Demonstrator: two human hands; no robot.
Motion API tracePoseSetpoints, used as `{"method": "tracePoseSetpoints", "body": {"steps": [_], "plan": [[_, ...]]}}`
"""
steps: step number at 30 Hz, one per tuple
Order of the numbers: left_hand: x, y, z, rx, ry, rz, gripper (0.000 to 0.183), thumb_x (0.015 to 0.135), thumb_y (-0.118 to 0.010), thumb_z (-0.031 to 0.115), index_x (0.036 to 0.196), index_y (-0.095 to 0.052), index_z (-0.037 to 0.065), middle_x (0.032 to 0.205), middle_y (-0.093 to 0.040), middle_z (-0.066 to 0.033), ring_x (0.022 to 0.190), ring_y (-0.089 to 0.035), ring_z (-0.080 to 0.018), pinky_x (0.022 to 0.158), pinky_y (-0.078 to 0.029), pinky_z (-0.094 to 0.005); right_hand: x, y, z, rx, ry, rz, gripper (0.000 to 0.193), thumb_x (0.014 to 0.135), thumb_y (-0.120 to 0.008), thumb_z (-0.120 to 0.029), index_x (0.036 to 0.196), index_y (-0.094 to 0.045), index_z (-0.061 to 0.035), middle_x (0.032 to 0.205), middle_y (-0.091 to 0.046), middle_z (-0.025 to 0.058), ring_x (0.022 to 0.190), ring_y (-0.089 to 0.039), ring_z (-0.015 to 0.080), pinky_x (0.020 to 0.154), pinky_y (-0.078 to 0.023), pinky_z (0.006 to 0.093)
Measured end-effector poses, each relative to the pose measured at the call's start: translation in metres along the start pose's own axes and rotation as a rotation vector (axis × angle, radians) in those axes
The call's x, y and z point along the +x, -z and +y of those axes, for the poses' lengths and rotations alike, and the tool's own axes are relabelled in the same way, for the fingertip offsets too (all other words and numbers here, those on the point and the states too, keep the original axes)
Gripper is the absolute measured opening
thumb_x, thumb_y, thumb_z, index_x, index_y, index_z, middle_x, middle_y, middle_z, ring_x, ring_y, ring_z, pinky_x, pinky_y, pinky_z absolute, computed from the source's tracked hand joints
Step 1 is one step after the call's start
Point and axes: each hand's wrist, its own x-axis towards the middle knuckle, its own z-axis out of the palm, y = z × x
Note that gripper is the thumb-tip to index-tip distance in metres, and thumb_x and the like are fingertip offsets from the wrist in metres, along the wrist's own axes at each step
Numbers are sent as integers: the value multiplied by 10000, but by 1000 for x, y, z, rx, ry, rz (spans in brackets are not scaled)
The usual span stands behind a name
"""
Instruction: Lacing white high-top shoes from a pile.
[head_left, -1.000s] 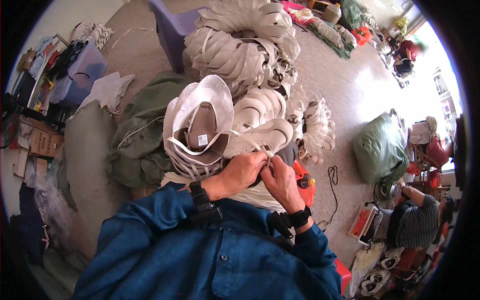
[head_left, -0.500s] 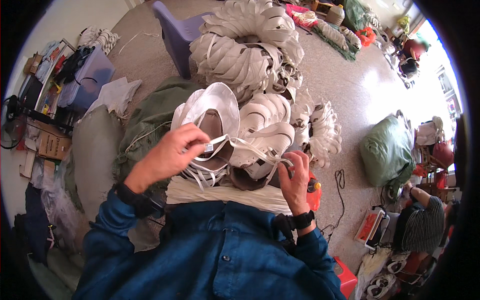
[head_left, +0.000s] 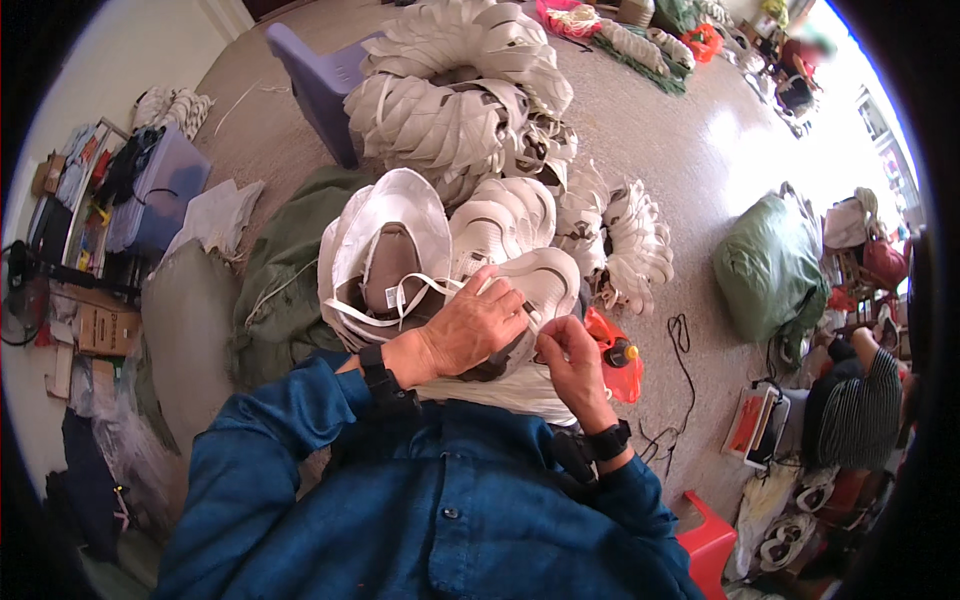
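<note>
A pale shoe upper (head_left: pixel 540 280) lies in front of me, its front end pointing away. My left hand (head_left: pixel 475 325) is closed over its near part, fingertips meeting at the lacing. A white shoelace (head_left: pixel 428 284) loops from the left and passes under that hand. Close by on the right, my right hand (head_left: pixel 572 358) pinches thumb against fingers at the upper's edge; the small piece between them is mostly hidden. To the left, a stack of white shoe uppers (head_left: pixel 420 215) stands open with brown lining showing. More nested uppers (head_left: pixel 505 215) lie behind the one under my hands.
Big rings of nested uppers (head_left: pixel 440 130) sit beyond, by a purple chair (head_left: pixel 320 90). Right of my hands is a red bag (head_left: pixel 625 375) with a bottle. A green sack (head_left: pixel 765 285) and a person in a striped top (head_left: pixel 855 410) are farther right. A red stool (head_left: pixel 708 545) stands near.
My left hand has moved right and nearer me, from the left stack onto the pale upper. My right hand has shifted slightly left and lower. The view has shifted a little.
</note>
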Motion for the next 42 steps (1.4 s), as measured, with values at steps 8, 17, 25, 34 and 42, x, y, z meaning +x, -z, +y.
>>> {"method": "tracePoseSetpoints", "body": {"steps": [8, 17, 25, 34, 42], "plan": [[7, -8, 3, 79, -106, 36, 145, 829, -588, 154, 941, -634, 74, 927, -588, -46, 955, -604, -213, 1121, -334, -502, -6, -14, -17, -342, -2, 48, 336, 851, -759, -244, 961, -556, -1, 807, -633, 160, 724, -634, 282, 661, -495, 395], [7, -13, -5, 197, -134, 13, 136, 856, -564, 165, 939, -639, 88, 948, -600, -49, 992, -593, -208, 1143, -280, -517, 1, -27, -20, -609, 104, 73, 415, 779, -787, -304, 930, -525, -20, 865, -613, 176, 830, -609, 372, 742, -433, 439], [18, -1, -4, 61, -56, -71, 149, 855, -564, 151, 976, -634, 99, 929, -614, -36, 989, -586, -215, 1132, -255, -520, 6, -37, -11, -644, 147, 155, 368, 765, -753, -270, 946, -530, -40, 906, -591, 151, 892, -593, 358, 784, -411, 463], [11, 3, 5, 94, -13, -100, 132, 836, -576, 140, 936, -654, 101, 876, -625, -34, 986, -591, -220, 1149, -230, -536, 7, -38, -16, -688, 233, 230, 377, 741, -747, -248, 962, -522, -43, 981, -542, 183, 894, -577, 376, 795, -416, 459], [-50, 92, -7, 284, 26, -362, 77, 777, -610, 103, 848, -640, 110, 789, -590, -32, 908, -592, -218, 1128, -279, -538, 9, -22, 0, -399, 74, 139, 285, 740, -663, -134, 958, -519, -20, 966, -534, 192, 846, -574, 399, 739, -465, 484]]}}
